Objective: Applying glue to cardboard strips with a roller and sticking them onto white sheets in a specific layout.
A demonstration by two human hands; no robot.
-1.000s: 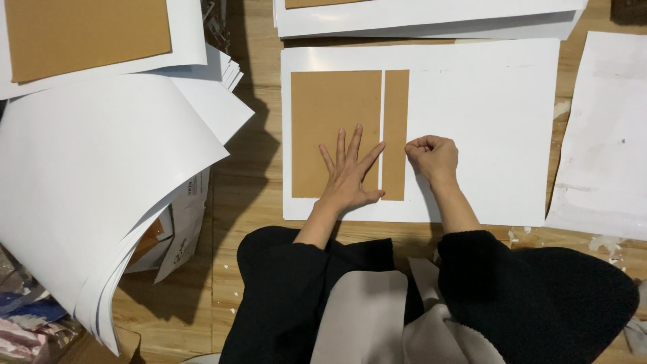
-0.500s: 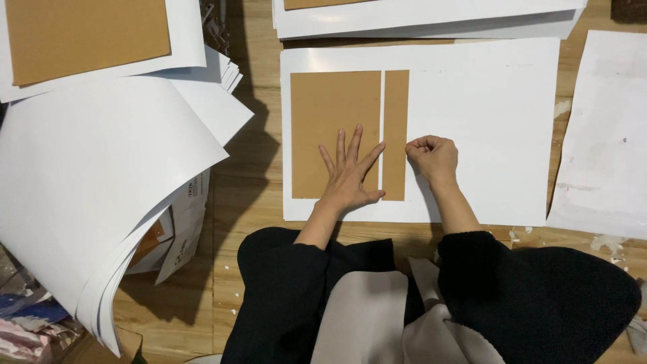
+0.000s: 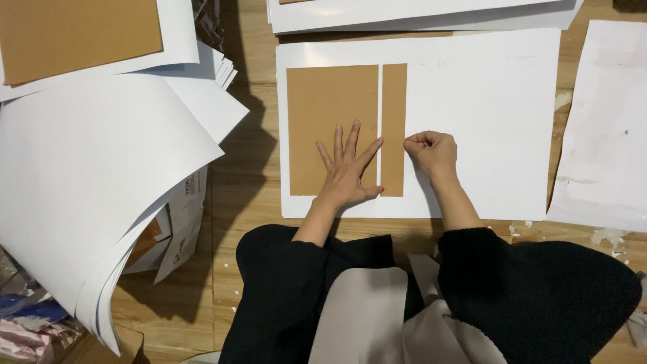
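on the white sheet [image 3: 485,121], the wide brown board [image 3: 331,108] is pinned flat under the left hand [image 3: 347,172], fingers spread, seemingly against shifting, while the narrow brown strip [image 3: 393,114] beside it is touched by the right hand [image 3: 431,154], fingers curled together.

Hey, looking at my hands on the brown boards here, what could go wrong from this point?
The left hand lies flat with its fingers spread on the wide brown board, so leaning sideways might slide it and close the thin gap to the narrow brown strip. The right hand, curled at that strip's edge, may nudge it askew on the white sheet.
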